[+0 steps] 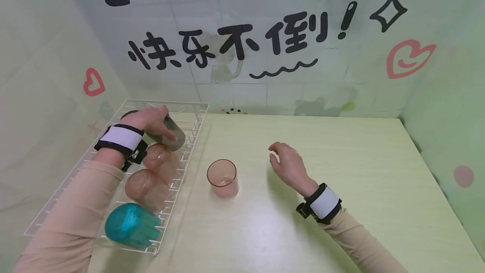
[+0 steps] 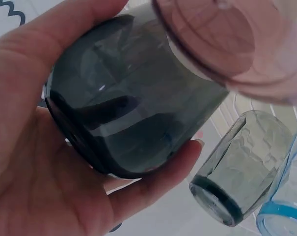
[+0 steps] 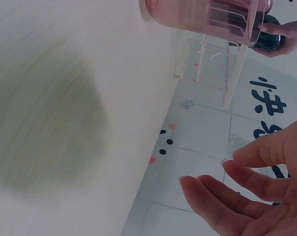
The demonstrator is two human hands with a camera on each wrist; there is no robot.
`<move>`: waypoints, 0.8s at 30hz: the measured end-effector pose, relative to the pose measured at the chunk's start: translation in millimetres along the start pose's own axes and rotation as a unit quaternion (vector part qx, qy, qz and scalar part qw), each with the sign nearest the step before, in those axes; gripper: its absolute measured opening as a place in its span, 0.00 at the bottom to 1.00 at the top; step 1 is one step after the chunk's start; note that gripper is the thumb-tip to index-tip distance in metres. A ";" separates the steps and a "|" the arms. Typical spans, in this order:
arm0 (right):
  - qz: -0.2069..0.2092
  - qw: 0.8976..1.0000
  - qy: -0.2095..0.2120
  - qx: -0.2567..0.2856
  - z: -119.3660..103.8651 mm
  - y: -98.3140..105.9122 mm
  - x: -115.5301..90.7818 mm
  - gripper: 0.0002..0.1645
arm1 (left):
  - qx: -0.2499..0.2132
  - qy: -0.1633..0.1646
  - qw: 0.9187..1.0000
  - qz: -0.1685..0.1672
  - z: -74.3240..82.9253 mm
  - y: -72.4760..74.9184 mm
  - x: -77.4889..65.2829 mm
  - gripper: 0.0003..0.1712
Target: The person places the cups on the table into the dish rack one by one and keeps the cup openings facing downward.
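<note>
My left hand (image 1: 150, 121) grips a dark grey glass (image 2: 133, 98) over the far part of the white wire rack (image 1: 201, 115), thumb and fingers curled round its sides. In the rack, nearer me, lie two pink glasses (image 1: 141, 184) and a teal glass (image 1: 132, 226), with their bases tilted up. A pink glass (image 1: 222, 182) stands upright on the table, to the right of the rack. Farther right, my right hand (image 1: 289, 165) hovers above the tabletop with loosely bent fingers and holds nothing.
The left wrist view shows a pale grey glass (image 2: 241, 167) and a blue-rimmed glass (image 2: 283, 216) beyond the held one. A printed backdrop (image 1: 242, 92) stands along the table's far edge, and a side curtain (image 1: 454, 117) hangs at the right.
</note>
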State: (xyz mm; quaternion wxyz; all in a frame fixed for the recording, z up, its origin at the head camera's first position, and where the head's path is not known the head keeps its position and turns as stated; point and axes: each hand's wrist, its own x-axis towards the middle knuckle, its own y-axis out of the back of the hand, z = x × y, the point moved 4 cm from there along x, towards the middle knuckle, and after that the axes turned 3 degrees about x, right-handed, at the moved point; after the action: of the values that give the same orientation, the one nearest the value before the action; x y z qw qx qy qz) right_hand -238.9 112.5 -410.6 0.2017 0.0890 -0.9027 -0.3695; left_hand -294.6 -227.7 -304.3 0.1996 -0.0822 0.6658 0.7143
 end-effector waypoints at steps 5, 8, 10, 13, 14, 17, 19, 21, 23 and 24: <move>-0.005 1.000 -0.003 0.001 1.5 -2.0 -1.7 0.09 | -0.008 0.024 0.999 -0.039 -0.9 -7.2 5.6 0.37; -0.005 1.000 -0.002 0.003 2.4 -2.3 -3.1 0.10 | -0.016 0.028 0.998 -0.055 -2.2 -13.3 9.7 0.33; -0.005 1.000 -0.002 0.003 3.1 -2.2 -3.8 0.10 | -0.016 0.026 0.998 -0.060 -1.5 -15.6 11.2 0.32; -0.006 1.000 -0.003 0.001 4.1 -2.0 -4.4 0.10 | -0.006 0.023 0.998 -0.061 -0.1 -17.4 12.4 0.34; -0.006 1.000 -0.005 0.000 4.4 -1.9 -4.5 0.10 | -0.005 0.021 0.998 -0.061 0.6 -17.6 12.7 0.34; -0.006 1.000 -0.006 0.001 4.8 -1.4 -4.5 0.09 | 0.006 0.010 0.998 -0.057 2.5 -17.9 14.0 0.34; -0.006 1.000 -0.006 0.002 5.0 -1.0 -4.5 0.10 | 0.006 0.006 0.998 -0.057 3.3 -18.3 14.8 0.33; -0.005 1.000 -0.004 0.003 5.1 -0.7 -4.7 0.09 | 0.008 0.001 0.998 -0.055 4.3 -18.7 15.4 0.34; -0.005 1.000 -0.003 0.003 5.3 -0.4 -5.1 0.09 | 0.001 0.003 0.998 -0.058 4.9 -19.6 15.6 0.33; -0.005 1.000 -0.003 0.002 5.6 -0.4 -5.3 0.09 | 0.002 0.000 0.998 -0.059 5.5 -19.9 15.7 0.33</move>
State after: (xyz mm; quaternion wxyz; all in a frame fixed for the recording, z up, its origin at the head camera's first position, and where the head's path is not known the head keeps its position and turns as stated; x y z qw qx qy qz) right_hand -236.5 117.4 -416.1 0.1965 0.0930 -0.9037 -0.3688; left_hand -300.1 -218.8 -328.1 0.2414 -0.1208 0.6610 0.7002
